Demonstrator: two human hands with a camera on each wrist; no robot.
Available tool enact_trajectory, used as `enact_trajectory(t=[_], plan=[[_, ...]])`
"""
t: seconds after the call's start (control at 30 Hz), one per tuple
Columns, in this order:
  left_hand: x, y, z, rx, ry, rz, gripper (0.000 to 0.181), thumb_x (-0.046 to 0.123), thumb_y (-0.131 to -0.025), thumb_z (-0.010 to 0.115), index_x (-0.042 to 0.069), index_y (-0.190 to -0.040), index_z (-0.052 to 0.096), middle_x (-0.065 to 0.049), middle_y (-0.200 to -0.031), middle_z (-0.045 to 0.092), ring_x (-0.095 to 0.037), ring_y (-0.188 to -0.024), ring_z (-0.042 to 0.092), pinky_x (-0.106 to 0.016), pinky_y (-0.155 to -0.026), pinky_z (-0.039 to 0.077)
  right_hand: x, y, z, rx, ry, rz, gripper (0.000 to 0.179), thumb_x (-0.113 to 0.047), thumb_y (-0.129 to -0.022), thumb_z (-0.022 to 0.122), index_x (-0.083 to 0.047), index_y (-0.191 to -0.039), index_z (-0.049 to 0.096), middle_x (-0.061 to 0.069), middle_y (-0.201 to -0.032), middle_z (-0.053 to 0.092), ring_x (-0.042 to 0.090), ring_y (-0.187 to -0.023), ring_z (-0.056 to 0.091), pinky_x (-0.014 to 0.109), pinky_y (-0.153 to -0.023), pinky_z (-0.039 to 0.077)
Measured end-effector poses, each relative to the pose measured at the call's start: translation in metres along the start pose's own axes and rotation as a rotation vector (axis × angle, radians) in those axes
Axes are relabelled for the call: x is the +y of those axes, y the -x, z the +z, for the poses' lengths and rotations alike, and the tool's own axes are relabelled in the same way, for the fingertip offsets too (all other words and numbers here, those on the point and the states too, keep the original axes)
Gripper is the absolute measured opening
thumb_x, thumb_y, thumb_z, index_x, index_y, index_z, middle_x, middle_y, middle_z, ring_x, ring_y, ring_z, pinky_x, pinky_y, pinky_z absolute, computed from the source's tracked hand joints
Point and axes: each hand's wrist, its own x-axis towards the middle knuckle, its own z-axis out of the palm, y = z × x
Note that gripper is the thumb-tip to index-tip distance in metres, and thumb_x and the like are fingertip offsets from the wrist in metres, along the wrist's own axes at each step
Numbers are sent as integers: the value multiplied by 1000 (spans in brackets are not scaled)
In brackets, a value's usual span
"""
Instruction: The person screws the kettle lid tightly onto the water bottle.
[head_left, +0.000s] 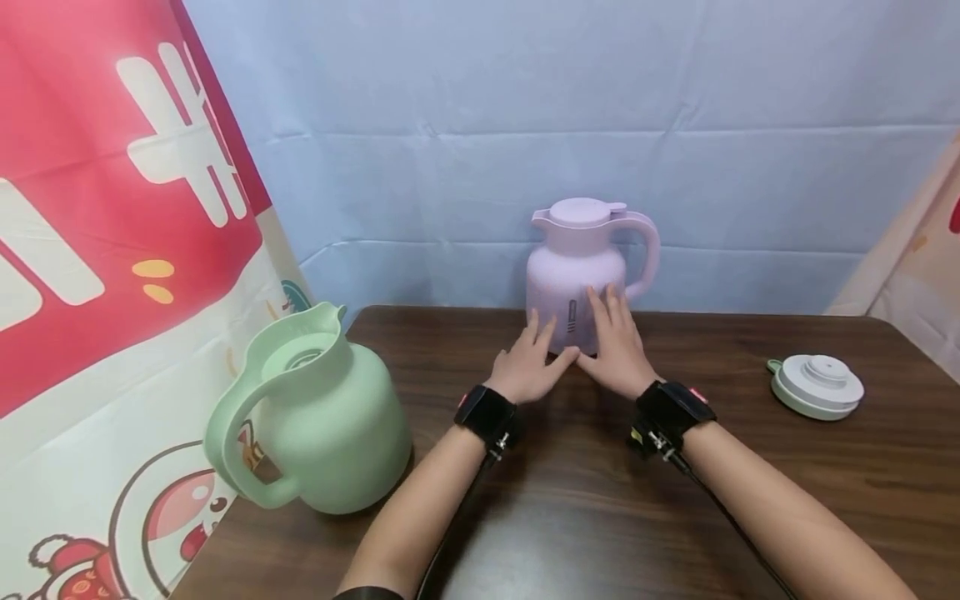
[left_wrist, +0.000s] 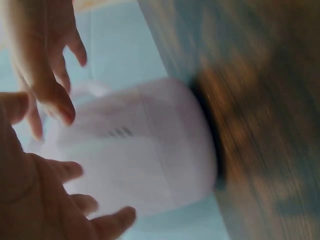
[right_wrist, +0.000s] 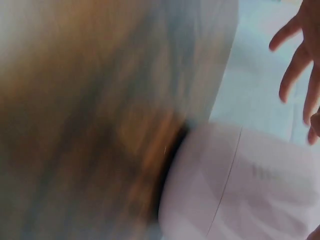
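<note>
A light purple thermos jug point(head_left: 576, 271) stands upright at the back edge of the table, lid on, handle to the right. Before its lower body are my left hand point(head_left: 525, 362) and my right hand point(head_left: 618, 346), fingers spread and thumbs close together. In the left wrist view, the left hand point(left_wrist: 45, 185) and right hand point(left_wrist: 45, 55) are on the near side of the jug point(left_wrist: 165, 145), holding nothing. Whether any fingertip touches its wall I cannot tell. The right wrist view shows the jug's lower body point(right_wrist: 225, 185), blurred.
On the left stands a green thermos jug point(head_left: 337, 425) without its lid, close to my left forearm. A white and green lid point(head_left: 817, 385) lies upside down on the brown table point(head_left: 750, 467) at the right. Behind hangs a pale blue cloth point(head_left: 450, 100); a printed cloth point(head_left: 112, 250) hangs at left.
</note>
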Motion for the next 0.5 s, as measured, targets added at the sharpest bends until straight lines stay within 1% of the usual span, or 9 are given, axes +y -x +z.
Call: enact_trajectory(t=[0.1,0.17,0.23,0.3,0.37,0.4,0.43,0.5], plan=[[4,23,-2,-11,-56,19,75,68,-93,20,24,-153,13,-3,-158,-1,-26,-141,17,-60,-104,24,-9,15,-2,-14,-49,-7,95,-30,-86,70,-10,-153,6,25,-154,-4,49,-138,-5,70,-102,6],[7,41,-5,1,-81,42,76,70,-92,20,24,-153,16,-3,-158,2,-27,-142,16,-59,-105,24,-16,24,-3,-26,-83,-7,97,-35,-85,71,-14,-153,5,23,-155,-4,45,-139,-6,70,-102,4],[7,61,-8,27,-104,72,77,71,-92,20,24,-152,18,-4,-158,5,-28,-141,17,-58,-105,25,-24,33,-5,-37,-114,-10,100,-37,-84,72,-18,-154,3,22,-155,-4,41,-140,-7,69,-102,3],[6,80,-11,66,-120,108,77,71,-91,23,24,-152,21,-5,-158,9,-28,-141,18,-57,-105,26,-31,41,-6,-38,-135,-16,101,-38,-83,73,-20,-154,3,21,-155,-2,38,-141,-7,68,-103,3],[4,99,-13,124,-139,160,77,70,-91,29,23,-152,23,-7,-157,12,-28,-141,18,-56,-105,26,-38,50,-8,-38,-159,-23,102,-37,-82,74,-22,-154,3,20,-156,0,37,-141,-6,67,-104,4],[3,107,-14,165,-156,192,77,69,-91,32,22,-151,24,-8,-157,14,-28,-141,18,-55,-105,26,-42,55,-9,-37,-168,-26,103,-36,-81,75,-23,-154,3,20,-156,0,37,-141,-5,68,-104,5],[1,116,-16,218,-170,229,76,67,-91,36,20,-151,25,-9,-156,16,-28,-141,19,-55,-105,27,-45,59,-10,-36,-177,-31,104,-36,-81,76,-23,-153,3,19,-156,1,37,-142,-3,68,-103,7],[-3,133,-20,349,-196,316,76,63,-91,45,17,-150,28,-12,-155,21,-29,-140,20,-56,-105,26,-51,68,-10,-44,-203,-34,104,-35,-80,77,-25,-153,4,16,-157,1,36,-142,-2,70,-101,10]])
